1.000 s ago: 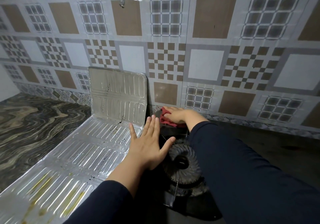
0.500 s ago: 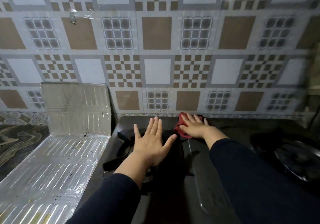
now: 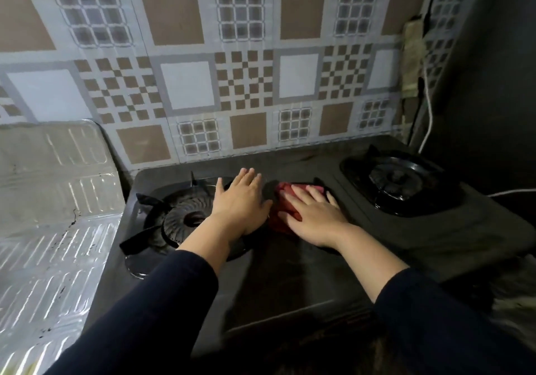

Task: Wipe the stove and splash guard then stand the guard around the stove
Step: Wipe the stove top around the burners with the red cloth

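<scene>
A black two-burner stove (image 3: 304, 282) fills the middle of the view. My right hand (image 3: 314, 216) lies flat with straight fingers on a red cloth (image 3: 282, 200), pressing it onto the stove top between the burners. My left hand (image 3: 240, 203) rests flat, fingers straight, over the right edge of the left burner (image 3: 179, 221). The silver foil splash guard (image 3: 49, 229) lies to the left of the stove, one panel flat on the counter and one propped against the wall.
The right burner (image 3: 397, 180) sits at the stove's far right. A patterned tiled wall (image 3: 232, 70) runs behind. A white cable (image 3: 429, 119) hangs at the right near a dark surface. Marbled counter shows at the lower right.
The view has swung right, bringing the right burner into sight. My right hand has slid the red cloth from the back left of the stove to its middle. My left hand stays flat.
</scene>
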Action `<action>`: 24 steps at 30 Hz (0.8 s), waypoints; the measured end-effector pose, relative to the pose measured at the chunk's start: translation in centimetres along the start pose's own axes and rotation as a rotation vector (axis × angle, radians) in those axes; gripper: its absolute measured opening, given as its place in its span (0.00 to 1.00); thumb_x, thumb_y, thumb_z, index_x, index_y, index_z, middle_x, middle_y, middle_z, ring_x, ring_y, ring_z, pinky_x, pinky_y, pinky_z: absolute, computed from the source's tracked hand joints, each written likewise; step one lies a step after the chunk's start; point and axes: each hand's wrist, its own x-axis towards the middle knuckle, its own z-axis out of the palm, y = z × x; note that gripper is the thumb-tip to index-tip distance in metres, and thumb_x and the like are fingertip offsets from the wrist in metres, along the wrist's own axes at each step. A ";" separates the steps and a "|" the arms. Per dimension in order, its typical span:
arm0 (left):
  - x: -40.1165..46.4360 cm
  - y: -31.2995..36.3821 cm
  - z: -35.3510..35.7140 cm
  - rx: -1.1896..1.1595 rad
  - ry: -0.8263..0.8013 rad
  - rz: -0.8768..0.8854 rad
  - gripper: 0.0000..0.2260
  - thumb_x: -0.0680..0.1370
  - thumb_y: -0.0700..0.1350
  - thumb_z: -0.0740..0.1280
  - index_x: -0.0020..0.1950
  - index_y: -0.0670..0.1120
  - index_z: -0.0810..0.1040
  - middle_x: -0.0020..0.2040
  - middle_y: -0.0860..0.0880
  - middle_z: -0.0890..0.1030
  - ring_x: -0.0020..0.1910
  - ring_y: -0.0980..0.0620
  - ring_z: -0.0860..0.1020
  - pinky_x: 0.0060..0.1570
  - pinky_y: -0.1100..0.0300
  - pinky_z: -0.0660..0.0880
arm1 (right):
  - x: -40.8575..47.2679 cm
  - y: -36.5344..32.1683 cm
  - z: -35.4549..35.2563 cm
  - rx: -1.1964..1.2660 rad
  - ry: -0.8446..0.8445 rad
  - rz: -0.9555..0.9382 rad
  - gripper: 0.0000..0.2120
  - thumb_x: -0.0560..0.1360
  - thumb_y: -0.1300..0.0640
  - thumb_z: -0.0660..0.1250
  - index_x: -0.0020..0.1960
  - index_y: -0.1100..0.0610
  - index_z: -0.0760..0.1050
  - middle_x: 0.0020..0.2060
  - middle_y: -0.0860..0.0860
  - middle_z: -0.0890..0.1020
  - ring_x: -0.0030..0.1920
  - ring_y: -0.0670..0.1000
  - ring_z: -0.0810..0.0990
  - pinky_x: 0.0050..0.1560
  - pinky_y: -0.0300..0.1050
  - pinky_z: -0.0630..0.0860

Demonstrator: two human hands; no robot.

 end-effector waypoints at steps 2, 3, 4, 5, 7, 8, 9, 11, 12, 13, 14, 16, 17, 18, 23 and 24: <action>-0.4 0.4 -0.5 -0.062 -0.012 0.094 0.22 0.78 0.55 0.58 0.71 0.51 0.66 0.72 0.47 0.70 0.70 0.46 0.68 0.69 0.46 0.65 | -2.6 0.3 0.5 0.015 0.029 0.010 0.28 0.77 0.35 0.45 0.76 0.39 0.46 0.78 0.42 0.46 0.77 0.50 0.42 0.75 0.57 0.40; -0.7 0.5 -0.8 -0.096 -0.045 0.136 0.19 0.78 0.54 0.58 0.68 0.52 0.70 0.66 0.47 0.75 0.63 0.45 0.74 0.62 0.48 0.71 | -3.8 0.4 0.6 0.026 0.042 0.021 0.28 0.77 0.35 0.45 0.76 0.39 0.46 0.78 0.42 0.46 0.77 0.49 0.42 0.76 0.56 0.39; -0.9 0.7 -1.1 -0.123 -0.078 0.180 0.17 0.78 0.53 0.59 0.66 0.52 0.72 0.63 0.48 0.78 0.58 0.45 0.77 0.58 0.50 0.75 | -5.0 0.6 0.8 0.038 0.053 0.037 0.28 0.77 0.35 0.46 0.75 0.38 0.47 0.78 0.42 0.46 0.77 0.48 0.41 0.76 0.56 0.39; -1.0 0.9 -1.2 -0.151 -0.099 0.225 0.16 0.78 0.51 0.59 0.65 0.53 0.72 0.61 0.48 0.79 0.56 0.46 0.78 0.55 0.51 0.76 | -6.1 0.8 0.9 0.045 0.063 0.060 0.28 0.77 0.35 0.46 0.75 0.38 0.47 0.77 0.41 0.46 0.77 0.47 0.41 0.76 0.55 0.38; -1.2 1.3 -1.3 -0.202 -0.116 0.299 0.16 0.78 0.49 0.60 0.66 0.53 0.73 0.62 0.49 0.79 0.57 0.48 0.78 0.56 0.53 0.76 | -8.1 1.3 1.1 0.046 0.077 0.123 0.28 0.77 0.35 0.46 0.75 0.37 0.47 0.77 0.40 0.45 0.77 0.46 0.41 0.75 0.53 0.38; -1.2 1.6 -1.3 -0.213 -0.124 0.326 0.17 0.78 0.49 0.61 0.67 0.53 0.72 0.63 0.50 0.78 0.58 0.48 0.78 0.57 0.55 0.76 | -8.9 1.6 1.1 0.048 0.078 0.160 0.28 0.77 0.34 0.46 0.75 0.37 0.47 0.77 0.39 0.45 0.77 0.46 0.41 0.75 0.52 0.37; -1.3 1.9 -1.3 -0.220 -0.134 0.353 0.17 0.78 0.49 0.61 0.67 0.53 0.72 0.64 0.50 0.78 0.59 0.49 0.78 0.59 0.55 0.75 | -9.6 1.9 1.1 0.053 0.078 0.197 0.28 0.77 0.34 0.46 0.75 0.37 0.47 0.77 0.39 0.45 0.77 0.45 0.41 0.75 0.52 0.38; -1.4 2.7 -1.2 -0.223 -0.149 0.404 0.17 0.78 0.49 0.60 0.67 0.53 0.72 0.65 0.50 0.77 0.59 0.49 0.77 0.60 0.55 0.74 | -10.7 2.6 1.1 0.064 0.074 0.259 0.28 0.77 0.33 0.46 0.75 0.36 0.47 0.77 0.39 0.45 0.77 0.45 0.41 0.76 0.52 0.39; -1.4 3.1 -1.2 -0.223 -0.152 0.426 0.17 0.78 0.49 0.60 0.67 0.53 0.72 0.65 0.50 0.77 0.59 0.50 0.77 0.60 0.55 0.74 | -11.1 3.1 1.0 0.067 0.073 0.289 0.28 0.77 0.33 0.46 0.75 0.36 0.46 0.77 0.39 0.45 0.77 0.46 0.41 0.76 0.52 0.39; -1.4 3.5 -1.1 -0.226 -0.152 0.444 0.17 0.78 0.50 0.61 0.67 0.53 0.72 0.65 0.50 0.77 0.58 0.50 0.77 0.60 0.55 0.74 | -11.5 3.7 0.9 0.069 0.077 0.323 0.28 0.76 0.33 0.46 0.75 0.35 0.46 0.77 0.39 0.45 0.77 0.46 0.42 0.76 0.51 0.39; -1.4 3.9 -1.2 -0.227 -0.154 0.454 0.17 0.78 0.50 0.61 0.67 0.53 0.72 0.65 0.50 0.77 0.59 0.50 0.77 0.60 0.54 0.74 | -11.8 4.5 0.7 0.068 0.085 0.359 0.28 0.76 0.33 0.46 0.75 0.35 0.46 0.77 0.40 0.46 0.77 0.46 0.42 0.76 0.51 0.39; -1.3 4.7 -1.3 -0.221 -0.173 0.466 0.17 0.79 0.50 0.60 0.68 0.53 0.71 0.65 0.49 0.76 0.62 0.49 0.76 0.62 0.53 0.73 | -12.5 6.4 0.5 0.067 0.105 0.429 0.29 0.76 0.32 0.46 0.75 0.36 0.46 0.77 0.41 0.47 0.77 0.47 0.43 0.76 0.52 0.40; -1.2 5.1 -1.4 -0.218 -0.181 0.475 0.17 0.79 0.50 0.60 0.68 0.53 0.71 0.66 0.50 0.76 0.63 0.49 0.75 0.63 0.52 0.72 | -12.8 7.5 0.5 0.067 0.111 0.463 0.29 0.76 0.32 0.46 0.75 0.37 0.47 0.78 0.41 0.47 0.77 0.47 0.44 0.76 0.52 0.40; -1.1 5.4 -1.4 -0.217 -0.186 0.480 0.17 0.79 0.50 0.60 0.68 0.53 0.71 0.67 0.50 0.75 0.64 0.49 0.74 0.64 0.52 0.72 | -13.1 8.6 0.4 0.067 0.112 0.493 0.30 0.76 0.32 0.45 0.75 0.37 0.47 0.78 0.42 0.47 0.77 0.48 0.44 0.75 0.52 0.40; -0.3 7.6 -1.2 -0.187 -0.151 0.504 0.17 0.79 0.50 0.60 0.67 0.53 0.72 0.68 0.50 0.74 0.66 0.48 0.72 0.65 0.52 0.70 | -14.3 14.2 -0.1 0.080 0.148 0.593 0.29 0.77 0.34 0.46 0.76 0.40 0.48 0.78 0.43 0.49 0.77 0.49 0.44 0.75 0.55 0.40; 0.0 8.2 -1.2 -0.183 -0.144 0.515 0.16 0.79 0.49 0.60 0.67 0.53 0.73 0.67 0.50 0.74 0.66 0.48 0.72 0.66 0.52 0.70 | -14.3 15.3 -0.4 0.087 0.158 0.602 0.29 0.77 0.35 0.47 0.76 0.40 0.49 0.78 0.43 0.49 0.77 0.49 0.44 0.75 0.55 0.40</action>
